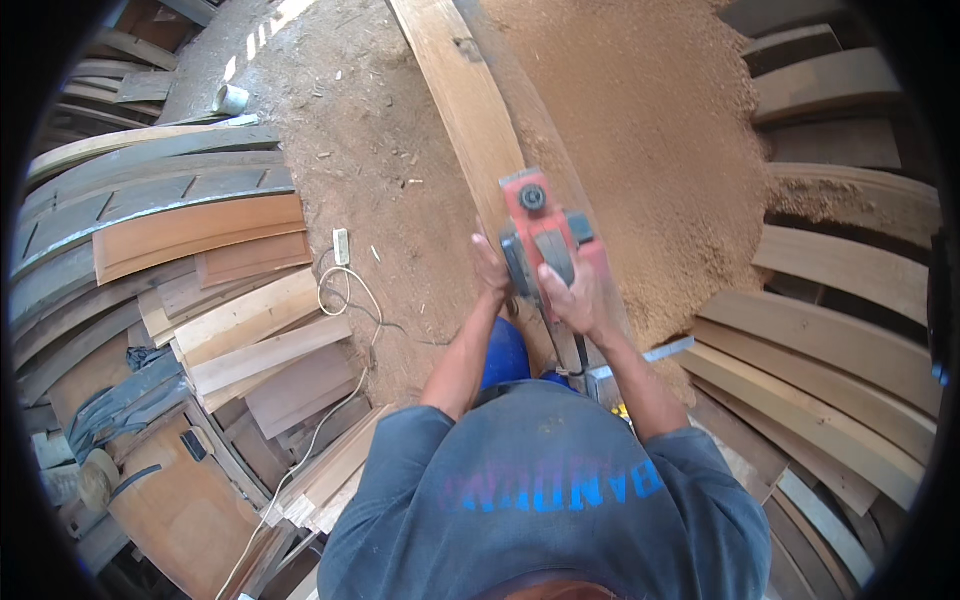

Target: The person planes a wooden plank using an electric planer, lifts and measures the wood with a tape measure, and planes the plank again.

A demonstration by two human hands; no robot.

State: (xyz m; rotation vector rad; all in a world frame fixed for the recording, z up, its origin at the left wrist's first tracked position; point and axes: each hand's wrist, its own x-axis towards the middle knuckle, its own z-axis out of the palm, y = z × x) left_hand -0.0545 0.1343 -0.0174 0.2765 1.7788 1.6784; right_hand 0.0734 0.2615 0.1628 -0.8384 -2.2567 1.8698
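Note:
A red electric hand planer (552, 228) with a black knob sits on a long wooden board (455, 85), a little ahead of my body. My right hand (572, 300) is wrapped around the planer's rear handle, thumb on top. At the board's left edge, close beside the planer's dark side, is my left hand (490, 268). Its visible fingers are stretched forward; part of the hand is hidden, and whether it touches the board or the planer I cannot tell. A dark knot marks the board's far part.
Wood shavings (650, 150) cover the ground to the right. Stacked planks (820, 330) line the right side; more boards (260, 320) are piled on the left. A pale cable (370, 345) runs past a white power strip (341, 247). A white bucket (231, 99) lies farther off.

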